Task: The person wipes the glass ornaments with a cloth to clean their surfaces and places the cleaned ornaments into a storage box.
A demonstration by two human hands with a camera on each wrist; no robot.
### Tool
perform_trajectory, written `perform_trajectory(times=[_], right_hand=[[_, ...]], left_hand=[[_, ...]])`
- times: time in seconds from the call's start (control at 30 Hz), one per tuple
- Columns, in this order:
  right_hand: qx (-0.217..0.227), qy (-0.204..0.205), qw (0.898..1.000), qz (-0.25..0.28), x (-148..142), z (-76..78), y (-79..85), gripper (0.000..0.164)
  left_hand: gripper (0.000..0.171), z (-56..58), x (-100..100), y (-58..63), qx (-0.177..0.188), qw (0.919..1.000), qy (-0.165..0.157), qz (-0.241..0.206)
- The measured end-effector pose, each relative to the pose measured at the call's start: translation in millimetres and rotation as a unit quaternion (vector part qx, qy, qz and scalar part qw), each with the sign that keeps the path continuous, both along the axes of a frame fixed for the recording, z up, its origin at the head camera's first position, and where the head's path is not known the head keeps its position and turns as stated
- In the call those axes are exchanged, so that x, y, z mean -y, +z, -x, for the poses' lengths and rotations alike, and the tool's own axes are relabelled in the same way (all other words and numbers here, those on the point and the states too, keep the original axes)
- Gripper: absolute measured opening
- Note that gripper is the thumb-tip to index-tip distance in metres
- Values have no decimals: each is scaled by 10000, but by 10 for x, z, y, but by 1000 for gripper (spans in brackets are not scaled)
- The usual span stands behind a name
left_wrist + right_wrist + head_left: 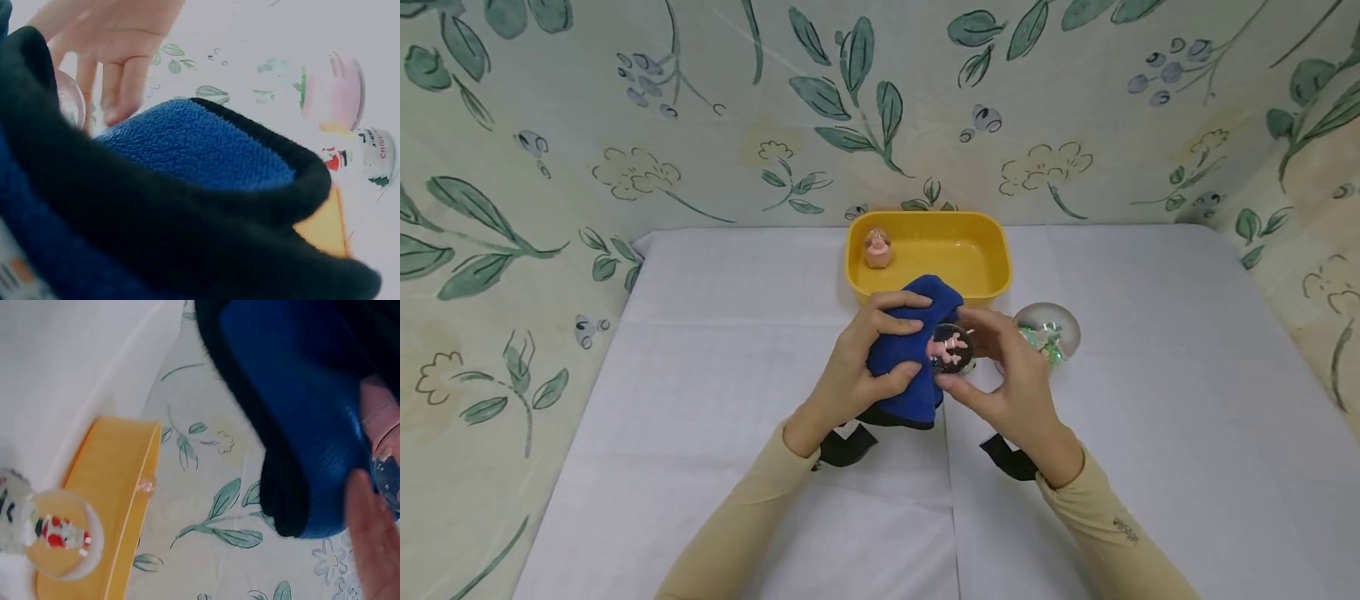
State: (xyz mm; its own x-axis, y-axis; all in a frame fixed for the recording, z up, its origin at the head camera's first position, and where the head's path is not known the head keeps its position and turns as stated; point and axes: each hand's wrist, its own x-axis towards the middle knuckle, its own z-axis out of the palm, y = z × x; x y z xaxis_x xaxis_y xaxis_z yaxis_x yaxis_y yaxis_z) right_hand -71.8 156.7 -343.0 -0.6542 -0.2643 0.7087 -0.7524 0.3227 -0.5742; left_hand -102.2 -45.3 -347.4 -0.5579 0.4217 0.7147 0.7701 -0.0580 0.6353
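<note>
Snow globe w/ pink figure (952, 348) is up off the desk (700, 383), held btwn both hands just in front of the yellow tray (928, 296). R hand (1011, 383) pinches it at the rim, thumb below & fingers above. L hand (861, 358) grips a blue cloth w/ black edging (898, 358), fingers spread over the front, thumb lower down; cloth covers the globe's L side. Small pink figurine (877, 250) sits in the tray's L end. Clear-domed globe w/ green bits (1048, 329) stands nr the tray's R corner, just beyond the R hand & partly hidden by it. R wrist cam also gets a globe w/ red-&-white figure (62, 534) in front of the tray; can't tell if same one. Tan sleeves (737, 508), black wrist straps (848, 446). White cover on desk; leaf-print fabric (722, 150) behind & at sides
</note>
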Motion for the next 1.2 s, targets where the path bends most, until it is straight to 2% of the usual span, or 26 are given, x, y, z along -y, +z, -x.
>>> perform_trajectory(times=[0.1, 0.2, 0.27, 0.33, 0.43, 0.5, 0.6, 0.67, 0.7, 0.77, 0.87, 0.97, 1.1, 1.2], right_hand=[[-712, 140, 9971, -210, 1, 32, 8, 59], [-1283, 135, 9912, -282, -19, 73, 9, 51], [-1518, 76, 9881, -221, -35, 96, -2, 52], [-1567, -12, 9876, -72, -42, 102, -25, 53], [-1188, -28, 9924, 307, -27, 80, -55, 54], [-618, 42, 9959, 660, -5, 51, -67, 53], [371, 108, 9935, 1074, 20, 1, -63, 51], [783, 99, 9900, 1173, 28, -27, -52, 49], [836, 50, 9905, 1091, 28, -36, -42, 50], [681, -11, 9942, 836, 24, -44, -27, 54], [152, 4, 9993, 349, 12, -32, -19, 59], [-363, 206, 9991, 93, -10, -3, -34, 62], [-1001, 394, 9942, -21, -48, 41, -45, 56], [-1450, 339, 9888, -96, -70, 61, -38, 52]], left_hand=[[38, 4, 13, 24, 30, 10000, 4, -4], [37, 3, 18, 45, -156, 9997, -115, 158], [35, -3, 12, 51, -339, 9985, -245, 363], [32, -9, 3, 52, -539, 9963, -346, 574], [29, -26, -11, 47, -795, 9927, -337, 837], [28, -36, -18, 44, -932, 9910, -236, 934], [27, -51, -23, 39, -1037, 9891, -34, 1044], [28, -58, -21, 36, -987, 9896, 24, 1048], [29, -58, -19, 35, -919, 9906, 20, 1013], [30, -54, -7, 35, -727, 9939, -29, 828], [29, -38, 8, 54, -455, 9981, -94, 409], [31, -18, 22, 82, -387, 9991, -99, 115], [33, -12, 35, 117, -392, 9990, -207, 105], [33, -28, 40, 131, -470, 9979, -331, 300]])
